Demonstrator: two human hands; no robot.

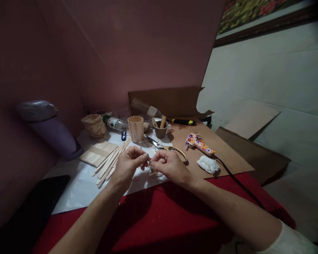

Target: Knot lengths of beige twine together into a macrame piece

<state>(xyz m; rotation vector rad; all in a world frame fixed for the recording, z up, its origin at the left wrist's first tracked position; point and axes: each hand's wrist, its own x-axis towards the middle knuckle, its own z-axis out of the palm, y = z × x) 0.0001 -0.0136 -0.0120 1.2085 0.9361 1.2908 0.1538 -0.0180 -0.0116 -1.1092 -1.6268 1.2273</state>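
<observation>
Bottle labels: the plastic bottle [116,123] just left of the stick cup [136,130] wears a green-and-white label, its print too small to read; the clear bottle [142,106] behind the cup has a pale label, also unreadable.
Left hand: the left hand [129,161], nearer the person than the stick cup, pinches thin twine [151,170] between thumb and fingertips, the other fingers curled.
Right hand: the right hand [171,165] pinches the same twine – thumb against bent fingers, just beside the left.
Twine: in front of the stick cup, loose loops hanging below the fingertips.
Grey-brown pot: the pot [161,132] right of the stick cup holds a few wooden pieces [162,122] standing up.
Wrapped basket: the basket [93,127] sits left of the stick cup, beyond the bottle – contents hidden.
Stick cup: upright, ridged; its inside cannot be made out.
Scissors: the scissors [154,141] lie right of the stick cup, nearer the person.
</observation>
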